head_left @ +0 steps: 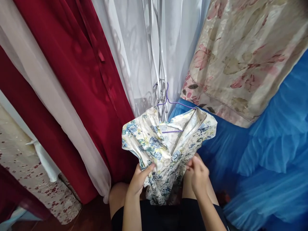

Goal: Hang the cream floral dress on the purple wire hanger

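A cream dress (154, 144) with blue and yellow flowers hangs on a thin purple wire hanger (176, 103), its V-neck facing me. My left hand (141, 178) grips the left side of the dress below the armhole, thumb on top of the cloth. On the opposite side, my right hand (198, 173) is closed in a pinch at the dress's side edge. Its fingertips are slightly blurred. The lower part of the dress falls in folds between my legs, and its hem is hard to make out.
Long red cloth (96, 96) and pale cloth hang at the left. White drapes (134, 48) with dangling ribbons (156, 57) hang behind the hanger. To the right are a beige floral garment (240, 70) and layered blue tulle (269, 154). Dark floor (89, 218) shows at lower left.
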The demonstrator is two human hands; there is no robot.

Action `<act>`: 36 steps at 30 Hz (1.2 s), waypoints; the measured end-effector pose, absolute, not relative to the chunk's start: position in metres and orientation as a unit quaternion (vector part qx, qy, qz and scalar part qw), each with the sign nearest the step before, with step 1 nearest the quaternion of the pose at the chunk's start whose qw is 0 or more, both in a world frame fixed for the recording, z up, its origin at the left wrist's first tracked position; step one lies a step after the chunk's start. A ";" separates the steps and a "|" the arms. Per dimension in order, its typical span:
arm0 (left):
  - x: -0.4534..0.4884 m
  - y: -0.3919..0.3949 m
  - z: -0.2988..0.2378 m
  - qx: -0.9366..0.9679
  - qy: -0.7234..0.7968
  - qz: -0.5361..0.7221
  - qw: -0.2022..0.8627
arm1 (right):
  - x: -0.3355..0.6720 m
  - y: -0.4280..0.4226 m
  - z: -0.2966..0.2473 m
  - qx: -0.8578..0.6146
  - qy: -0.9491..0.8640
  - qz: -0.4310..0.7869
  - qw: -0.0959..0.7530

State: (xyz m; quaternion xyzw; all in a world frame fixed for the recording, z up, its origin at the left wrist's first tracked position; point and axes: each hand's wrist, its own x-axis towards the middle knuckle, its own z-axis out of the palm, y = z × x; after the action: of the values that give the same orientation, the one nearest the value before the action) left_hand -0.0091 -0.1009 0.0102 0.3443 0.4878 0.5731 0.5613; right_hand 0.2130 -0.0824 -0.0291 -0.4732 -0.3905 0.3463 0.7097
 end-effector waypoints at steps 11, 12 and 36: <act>0.003 -0.107 0.018 0.399 0.464 0.556 0.562 | 0.189 -0.087 0.007 -0.395 -0.520 0.529 0.543; 0.003 -0.106 0.016 0.406 0.462 0.552 0.563 | 0.188 -0.088 0.007 -0.397 -0.519 0.525 0.545; -0.034 -0.092 0.006 0.401 0.579 0.674 0.220 | 0.204 -0.094 0.022 -0.420 -0.509 0.505 0.557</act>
State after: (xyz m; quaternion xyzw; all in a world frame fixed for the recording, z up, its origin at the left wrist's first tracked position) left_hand -0.0339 -0.0920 0.0062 0.4014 0.5795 0.6742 0.2203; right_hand 0.2040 -0.0937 0.0216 -0.4201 -0.5088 0.5049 0.5565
